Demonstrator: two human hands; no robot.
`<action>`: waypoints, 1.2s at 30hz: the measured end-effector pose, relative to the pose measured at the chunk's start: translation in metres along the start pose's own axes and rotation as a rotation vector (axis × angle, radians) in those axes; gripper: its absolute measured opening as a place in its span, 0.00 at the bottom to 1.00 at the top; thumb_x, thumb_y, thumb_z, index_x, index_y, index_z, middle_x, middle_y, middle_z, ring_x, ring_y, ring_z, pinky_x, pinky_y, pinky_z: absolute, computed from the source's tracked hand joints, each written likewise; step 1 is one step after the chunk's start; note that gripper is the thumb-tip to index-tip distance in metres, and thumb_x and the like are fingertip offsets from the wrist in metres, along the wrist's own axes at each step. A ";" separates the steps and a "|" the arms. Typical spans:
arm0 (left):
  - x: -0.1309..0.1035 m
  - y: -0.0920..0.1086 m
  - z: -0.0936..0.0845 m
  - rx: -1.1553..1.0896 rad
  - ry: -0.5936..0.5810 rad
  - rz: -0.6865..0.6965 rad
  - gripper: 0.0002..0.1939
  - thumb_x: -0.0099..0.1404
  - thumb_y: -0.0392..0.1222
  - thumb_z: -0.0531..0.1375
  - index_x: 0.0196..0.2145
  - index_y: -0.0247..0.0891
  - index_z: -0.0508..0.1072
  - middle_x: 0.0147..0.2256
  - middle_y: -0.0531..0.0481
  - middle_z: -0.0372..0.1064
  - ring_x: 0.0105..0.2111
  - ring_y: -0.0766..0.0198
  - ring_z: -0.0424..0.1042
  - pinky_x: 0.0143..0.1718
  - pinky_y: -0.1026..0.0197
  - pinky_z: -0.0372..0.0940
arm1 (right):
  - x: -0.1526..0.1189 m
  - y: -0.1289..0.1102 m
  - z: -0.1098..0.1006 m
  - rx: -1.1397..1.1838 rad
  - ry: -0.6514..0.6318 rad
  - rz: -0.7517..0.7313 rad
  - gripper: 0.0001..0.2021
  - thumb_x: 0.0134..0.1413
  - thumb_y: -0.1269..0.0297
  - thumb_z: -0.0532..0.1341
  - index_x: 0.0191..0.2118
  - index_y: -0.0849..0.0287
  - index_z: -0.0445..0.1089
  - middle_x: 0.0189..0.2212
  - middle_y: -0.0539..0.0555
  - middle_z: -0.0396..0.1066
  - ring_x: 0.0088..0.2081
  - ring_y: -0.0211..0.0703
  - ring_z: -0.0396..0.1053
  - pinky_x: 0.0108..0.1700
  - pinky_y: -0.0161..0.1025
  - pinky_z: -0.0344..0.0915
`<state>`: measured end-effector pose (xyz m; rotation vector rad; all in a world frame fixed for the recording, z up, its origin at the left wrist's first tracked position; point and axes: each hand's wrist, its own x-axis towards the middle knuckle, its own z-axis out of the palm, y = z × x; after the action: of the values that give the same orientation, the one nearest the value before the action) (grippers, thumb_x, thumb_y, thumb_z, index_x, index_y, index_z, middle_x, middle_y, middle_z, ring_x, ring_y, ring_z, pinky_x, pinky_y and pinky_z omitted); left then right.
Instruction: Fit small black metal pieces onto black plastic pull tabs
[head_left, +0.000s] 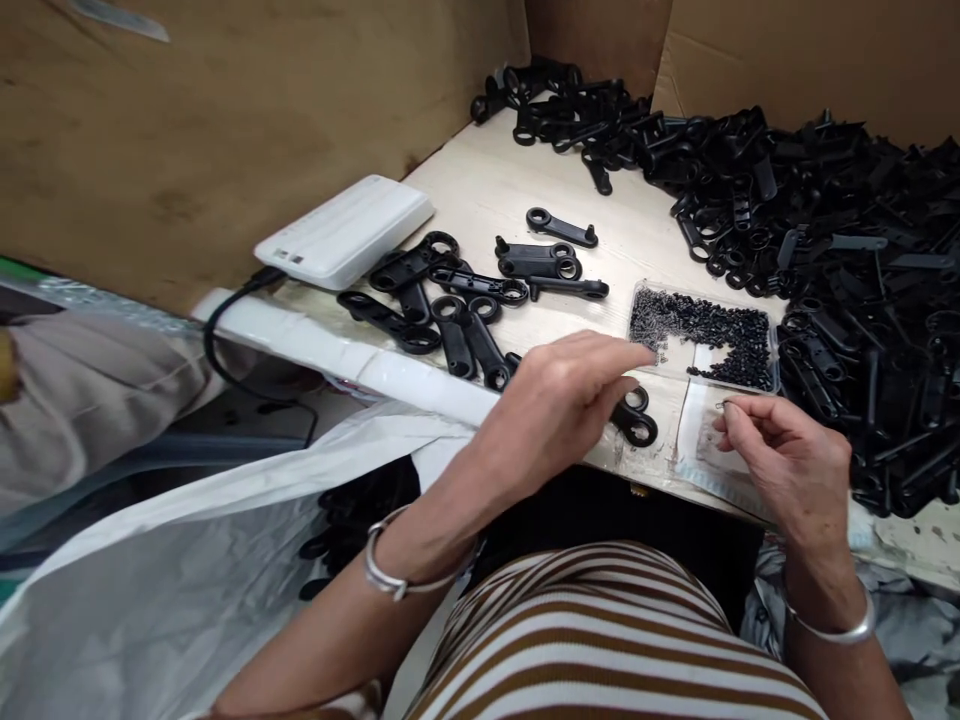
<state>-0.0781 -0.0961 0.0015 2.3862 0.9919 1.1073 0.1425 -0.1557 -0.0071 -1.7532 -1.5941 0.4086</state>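
My left hand (pixel 559 410) is at the near left corner of a clear shallow tray (pixel 701 382). Its index finger stretches toward tiny metal pieces (pixel 646 320), possibly springs, and the thumb sits a little apart below; I see nothing held. Small black pieces (pixel 739 330) fill the tray's right side. In front of the tray, my right hand (pixel 795 465) is closed in a pinch on a tiny wire-like metal piece (pixel 721 404), too small to make out fully. Partly behind my left hand lie black lever arms (pixel 639 428) with ringed ends.
A big heap of black lever arms (pixel 750 210) covers the back and right. Several more (pixel 551 260) lie left of the tray. A white box (pixel 345 230) with a black cable stands by the cardboard wall (pixel 187 130). A white sack (pixel 187 570) hangs below the table's edge.
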 end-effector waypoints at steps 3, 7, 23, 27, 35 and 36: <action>-0.008 -0.003 -0.008 0.093 -0.194 0.036 0.09 0.68 0.30 0.54 0.36 0.35 0.74 0.35 0.47 0.74 0.38 0.60 0.70 0.39 0.58 0.67 | -0.003 0.008 -0.002 0.019 -0.022 0.041 0.09 0.55 0.58 0.63 0.32 0.58 0.76 0.21 0.49 0.75 0.21 0.36 0.72 0.27 0.32 0.69; -0.014 0.000 0.003 0.289 -0.431 0.026 0.08 0.66 0.28 0.56 0.38 0.36 0.73 0.36 0.48 0.69 0.38 0.57 0.65 0.40 0.54 0.60 | -0.008 0.014 0.000 0.009 -0.039 0.046 0.09 0.55 0.58 0.63 0.32 0.58 0.76 0.21 0.49 0.75 0.21 0.36 0.72 0.28 0.33 0.69; -0.021 0.030 0.072 0.424 -0.038 0.329 0.14 0.71 0.29 0.50 0.30 0.34 0.70 0.34 0.46 0.75 0.36 0.60 0.70 0.41 0.57 0.58 | -0.024 0.024 -0.016 0.086 0.130 0.177 0.09 0.54 0.58 0.64 0.33 0.58 0.76 0.26 0.51 0.78 0.23 0.36 0.72 0.30 0.34 0.70; -0.024 0.028 0.066 0.401 -0.070 0.327 0.13 0.72 0.30 0.48 0.38 0.33 0.73 0.48 0.42 0.74 0.50 0.55 0.69 0.48 0.52 0.57 | -0.030 0.029 -0.022 0.002 0.122 0.145 0.09 0.55 0.58 0.63 0.33 0.58 0.76 0.25 0.51 0.77 0.23 0.37 0.72 0.30 0.35 0.70; -0.021 0.020 0.054 0.307 -0.202 0.226 0.11 0.73 0.32 0.49 0.45 0.32 0.70 0.38 0.46 0.76 0.39 0.61 0.72 0.42 0.56 0.58 | -0.032 0.028 -0.019 -0.158 0.073 -0.026 0.10 0.56 0.60 0.61 0.30 0.58 0.76 0.21 0.49 0.75 0.21 0.36 0.71 0.28 0.33 0.69; -0.021 0.021 0.056 0.289 -0.199 0.219 0.09 0.73 0.33 0.50 0.44 0.32 0.69 0.37 0.47 0.75 0.38 0.62 0.71 0.41 0.57 0.58 | -0.032 0.028 -0.018 -0.167 0.062 -0.039 0.09 0.57 0.61 0.61 0.31 0.58 0.76 0.21 0.49 0.75 0.21 0.36 0.71 0.27 0.32 0.68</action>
<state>-0.0356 -0.1256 -0.0344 2.8285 0.8898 0.8169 0.1687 -0.1912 -0.0210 -1.8365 -1.6548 0.2053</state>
